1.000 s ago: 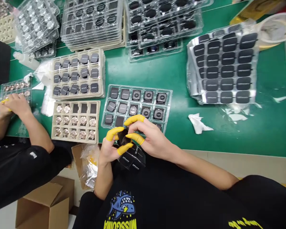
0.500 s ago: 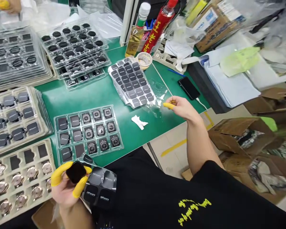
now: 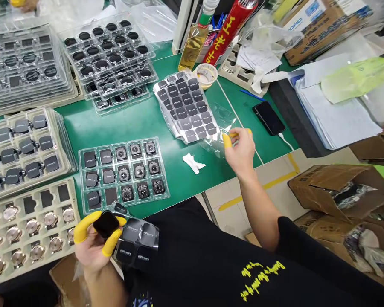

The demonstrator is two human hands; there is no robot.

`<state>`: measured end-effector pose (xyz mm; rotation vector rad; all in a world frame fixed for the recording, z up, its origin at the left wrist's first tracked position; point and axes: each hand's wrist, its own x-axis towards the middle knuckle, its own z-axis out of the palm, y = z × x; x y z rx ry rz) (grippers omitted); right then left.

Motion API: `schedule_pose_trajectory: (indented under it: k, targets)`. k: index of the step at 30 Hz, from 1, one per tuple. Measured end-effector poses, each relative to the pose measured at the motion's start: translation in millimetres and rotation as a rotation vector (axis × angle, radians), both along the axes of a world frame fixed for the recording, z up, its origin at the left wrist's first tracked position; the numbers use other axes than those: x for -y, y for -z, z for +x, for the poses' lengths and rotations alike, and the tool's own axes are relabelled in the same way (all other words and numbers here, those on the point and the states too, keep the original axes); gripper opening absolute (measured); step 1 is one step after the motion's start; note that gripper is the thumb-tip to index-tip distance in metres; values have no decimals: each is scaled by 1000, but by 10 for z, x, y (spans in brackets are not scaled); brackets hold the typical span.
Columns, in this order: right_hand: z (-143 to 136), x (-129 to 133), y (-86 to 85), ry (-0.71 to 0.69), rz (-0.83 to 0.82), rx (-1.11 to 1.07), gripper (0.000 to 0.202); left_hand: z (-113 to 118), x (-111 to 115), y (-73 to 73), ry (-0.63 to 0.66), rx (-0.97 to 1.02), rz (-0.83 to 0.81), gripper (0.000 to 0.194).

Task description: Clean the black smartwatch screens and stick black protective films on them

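Observation:
In my left hand (image 3: pixel 97 243), a smartwatch body (image 3: pixel 106 224) with a dark, square, rounded face is pinched between yellow-covered fingertips. A strip of clear film with black HiFuture labels (image 3: pixel 143 232) hangs beside those fingers, partly over my black shirt. My right hand (image 3: pixel 240 149) is above the table's front edge, beside crumpled clear film (image 3: pixel 222 123). Its yellow-covered fingers are loosely bent and apart, with nothing visible between them. A clear tray (image 3: pixel 124 175) of square watches lies just beyond my left hand; one of its compartments shows only a dark base.
Behind lie a sheet of black labels (image 3: pixel 187 104), a tape roll (image 3: pixel 206 76), a bottle (image 3: pixel 196 40) and a phone (image 3: pixel 269 117). White crumpled paper (image 3: pixel 193 163) is near the front edge. Stacked trays (image 3: pixel 28 149) stand left; cardboard boxes (image 3: pixel 339 183) stand right. Another person's hand (image 3: pixel 25 4) shows top left.
My right hand has drawn back slightly from the clear film and turned more upright. My left hand still grips the watch. The whole view has shifted a little.

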<state>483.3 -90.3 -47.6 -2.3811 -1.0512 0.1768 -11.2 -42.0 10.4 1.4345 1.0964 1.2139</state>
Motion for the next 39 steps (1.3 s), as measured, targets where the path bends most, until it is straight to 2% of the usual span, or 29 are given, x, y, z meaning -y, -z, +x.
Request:
schedule_pose_trajectory:
  k: [3, 6, 9, 11, 13, 15, 18, 21, 24, 27, 31, 33, 36, 39]
  targets:
    - [-458, 261, 33, -200, -15, -50, 31, 3, -10, 33, 1, -40, 21, 56]
    - [-775, 369, 135, -280, -39, -57, 28, 31, -19, 75, 22, -69, 1, 55]
    - [-844, 370, 164, -301, -27, -36, 21, 93, 16, 99, 38, -95, -30, 58]
    - [-837, 335, 94, -325, 6, -25, 19, 146, 42, 101, 78, -126, -60, 61]
    - [-875, 262, -51, -433, 70, -16, 13, 195, 44, 104, 127, -155, -80, 66]
    - [-1006, 149, -268, -678, 153, -46, 13, 230, 29, 112, 153, -164, -76, 68]
    - [-1366, -62, -675, -1003, 260, -109, 19, 265, 20, 113, 194, -143, -88, 69]
    - [-1753, -280, -1031, -1300, 286, -152, 29, 282, 44, 82, 204, -184, -124, 78]
    - [-2001, -453, -1204, -1488, 279, -261, 27, 284, 72, 40, 205, -195, -125, 79]
    - [-2118, -551, -1192, -1474, 316, -372, 17, 280, 79, 44, 231, -130, -114, 72]
    - [-2221, -585, -1034, -1413, 426, -425, 8, 284, 49, 138, 273, -7, 0, 67]
    - [-2271, -579, -945, -1385, 476, -459, 9, 288, 26, 181, 290, 30, 49, 68]
    - [-2318, -569, -844, -1315, 501, -503, 18, 280, 4, 199, 311, 23, 54, 66]
    - [-2323, -574, -811, -1347, 496, -483, 13, 253, 10, 184, 345, -51, 35, 66]
